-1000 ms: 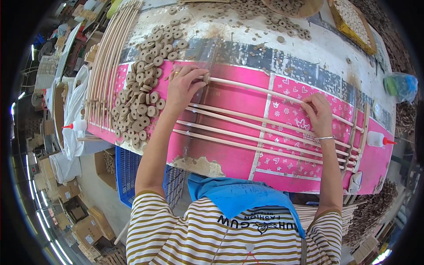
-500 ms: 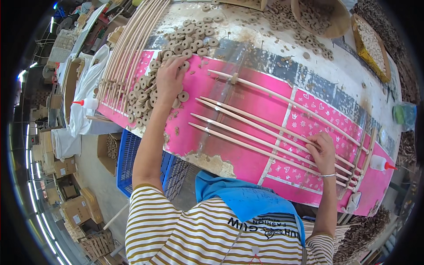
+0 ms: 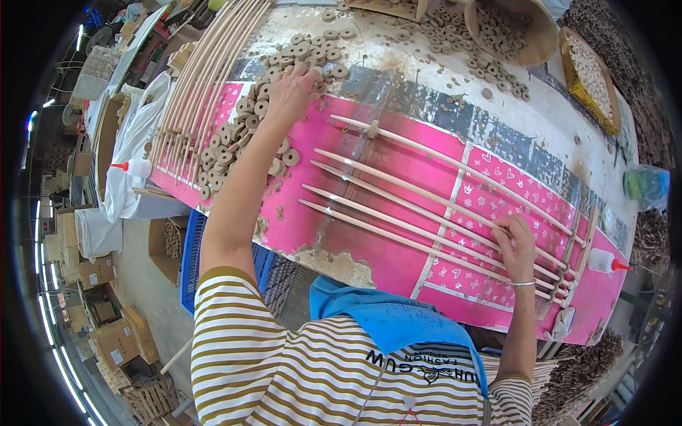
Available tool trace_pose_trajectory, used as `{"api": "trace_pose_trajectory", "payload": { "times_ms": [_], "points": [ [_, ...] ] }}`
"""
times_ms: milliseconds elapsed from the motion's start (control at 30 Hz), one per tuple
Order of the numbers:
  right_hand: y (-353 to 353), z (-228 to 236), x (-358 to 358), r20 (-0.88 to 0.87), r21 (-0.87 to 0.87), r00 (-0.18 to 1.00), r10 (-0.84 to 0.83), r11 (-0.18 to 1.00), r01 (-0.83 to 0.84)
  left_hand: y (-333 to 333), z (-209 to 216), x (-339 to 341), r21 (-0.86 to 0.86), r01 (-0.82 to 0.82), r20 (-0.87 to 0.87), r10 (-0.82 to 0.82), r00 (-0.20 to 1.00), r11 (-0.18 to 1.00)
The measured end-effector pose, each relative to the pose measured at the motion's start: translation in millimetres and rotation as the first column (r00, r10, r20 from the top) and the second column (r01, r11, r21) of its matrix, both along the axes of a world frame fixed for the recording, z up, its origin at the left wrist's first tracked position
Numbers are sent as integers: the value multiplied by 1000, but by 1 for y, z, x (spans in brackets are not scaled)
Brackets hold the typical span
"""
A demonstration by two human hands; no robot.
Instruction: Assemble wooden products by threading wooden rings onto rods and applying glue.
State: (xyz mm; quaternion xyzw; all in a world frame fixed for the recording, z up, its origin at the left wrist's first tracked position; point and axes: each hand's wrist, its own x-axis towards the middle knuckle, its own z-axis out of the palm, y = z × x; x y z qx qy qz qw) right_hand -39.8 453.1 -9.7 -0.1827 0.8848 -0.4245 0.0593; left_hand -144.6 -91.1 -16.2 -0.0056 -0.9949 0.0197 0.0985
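My left hand [image 3: 291, 94] is at the pile of flat brown wooden rings [image 3: 229, 148], fingers bent and closed, with one ring [image 3: 320, 87] at the fingertips. My right hand [image 3: 516, 245] pinches a long pale wooden stick [image 3: 426, 189] near its right end. Other sticks with tapered left tips lie roughly parallel to it. On the farthest stick [image 3: 455, 162] sits a small ring [image 3: 373, 129] near the left tip. More rings surround the sticks' right ends, beside a wooden bar [image 3: 585, 245]. My right fingertips are partly hidden.
A bundle of sticks [image 3: 206, 78] lies at the far left. White glue bottles with red tips stand left [image 3: 138, 167] and right [image 3: 601, 260]. A tipped container of rings [image 3: 511, 35] and a yellow box of pale pieces [image 3: 591, 82] stand at the back. A blue crate [image 3: 190, 266] is below the pink-covered table [image 3: 320, 234].
My left hand has moved farther away and slightly right over the ring pile. The pinched stick's left end has swung away from its neighbour, widening the gap; my right hand stays near its place.
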Motion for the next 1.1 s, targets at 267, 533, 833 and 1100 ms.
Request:
{"api": "trace_pose_trajectory", "payload": {
  "times_ms": [267, 533, 833, 1100],
  "points": [
    [-4, 6, -14, -69, -52, 995, -77, 996, 74, 10, 19, 73, 987, -161, 161, -25, 987, 30],
    [-4, 2, -18, -59, -59, 997, -47, 997, 44, 36, 10, 111, 925, -228, 221, -58, 974, -306],
    [-11, 4, -17, -93, -30, 995, -31, 999, 28, 55, 11, 118, 931, -297, 287, -76, 955, -212],
    [-25, 12, -22, -145, -17, 986, -78, 997, 76, 70, 9, 118, 923, -324, 324, -33, 945, -209]
  ]
}}
